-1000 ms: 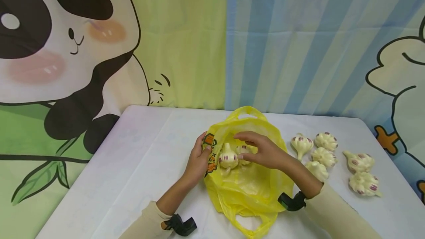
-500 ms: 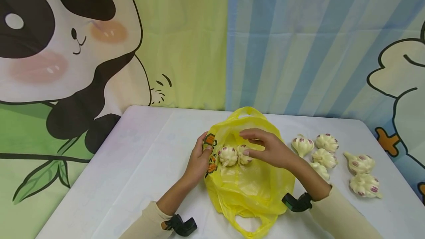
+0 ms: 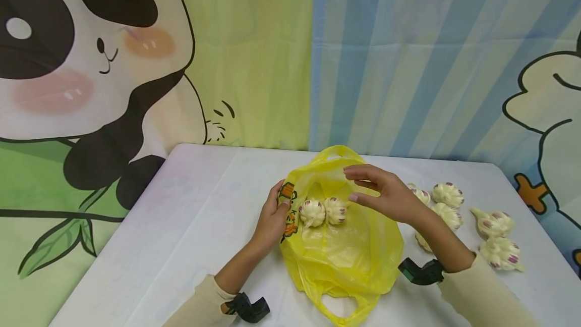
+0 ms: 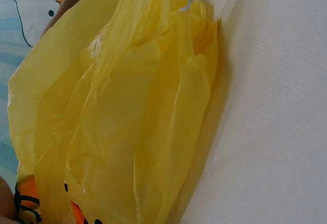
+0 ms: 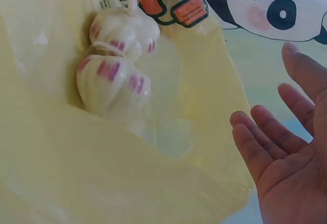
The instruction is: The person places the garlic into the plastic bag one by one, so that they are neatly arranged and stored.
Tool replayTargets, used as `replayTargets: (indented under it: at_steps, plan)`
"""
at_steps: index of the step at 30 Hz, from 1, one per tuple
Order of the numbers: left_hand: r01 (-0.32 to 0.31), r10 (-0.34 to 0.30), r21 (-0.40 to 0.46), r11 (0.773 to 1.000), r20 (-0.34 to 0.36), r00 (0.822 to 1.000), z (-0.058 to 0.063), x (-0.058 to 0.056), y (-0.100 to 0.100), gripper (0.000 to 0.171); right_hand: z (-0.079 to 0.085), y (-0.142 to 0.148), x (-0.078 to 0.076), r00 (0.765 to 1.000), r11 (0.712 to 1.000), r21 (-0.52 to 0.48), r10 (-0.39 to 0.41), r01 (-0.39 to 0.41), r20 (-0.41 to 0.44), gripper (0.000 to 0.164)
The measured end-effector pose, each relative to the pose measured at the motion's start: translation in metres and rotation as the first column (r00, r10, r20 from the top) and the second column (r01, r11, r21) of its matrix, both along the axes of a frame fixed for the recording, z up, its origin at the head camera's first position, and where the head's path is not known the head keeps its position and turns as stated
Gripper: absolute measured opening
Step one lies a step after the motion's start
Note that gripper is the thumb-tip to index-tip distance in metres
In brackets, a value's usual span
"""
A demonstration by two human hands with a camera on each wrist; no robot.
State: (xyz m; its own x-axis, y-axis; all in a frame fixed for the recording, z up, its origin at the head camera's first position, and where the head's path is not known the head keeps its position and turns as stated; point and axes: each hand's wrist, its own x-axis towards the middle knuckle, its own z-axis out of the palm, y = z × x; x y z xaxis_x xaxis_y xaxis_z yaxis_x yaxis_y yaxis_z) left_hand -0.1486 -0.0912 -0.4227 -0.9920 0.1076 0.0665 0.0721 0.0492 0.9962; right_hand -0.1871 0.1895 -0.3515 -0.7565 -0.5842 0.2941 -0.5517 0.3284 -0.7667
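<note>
Beige sleeves, black curved wrist cameras

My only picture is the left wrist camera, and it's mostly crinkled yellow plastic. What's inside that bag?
Observer: Two garlic bulbs sit side by side in the yellow bag.
Visitor: Is the right hand gripping one of them?
Observer: No, the right hand holds nothing; it hovers over the bag's right side.
Visitor: Any garlic outside the bag?
Observer: Yes, six more bulbs show on the table to the bag's right, some partly hidden by the right arm.

Right hand is shifted rightward, off the right bulb; left bulb is tipped from upright.
</note>
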Motion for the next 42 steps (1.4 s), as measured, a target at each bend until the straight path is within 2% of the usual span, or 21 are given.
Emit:
replayTargets:
  at_steps: [20, 27, 42]
  plan:
    - [-0.003, 0.003, 0.003, 1.0, 0.01, 1.0, -0.002, 0.0, 0.0, 0.048, 0.004, 0.036, 0.012, 0.995, 0.996, -0.012, -0.094, 0.094, -0.046, 0.04]
    - [0.002, -0.002, 0.001, 1.0, 0.005, 1.0, -0.003, -0.002, 0.0, 0.048, 0.005, 0.05, 0.02, 0.992, 0.993, -0.055, -0.11, 0.107, -0.067, 0.041]
    - [0.009, -0.009, 0.016, 1.0, -0.008, 1.0, -0.001, -0.001, 0.0, 0.047, 0.001, 0.082, 0.035, 0.978, 0.984, -0.032, -0.176, 0.173, -0.11, 0.046]
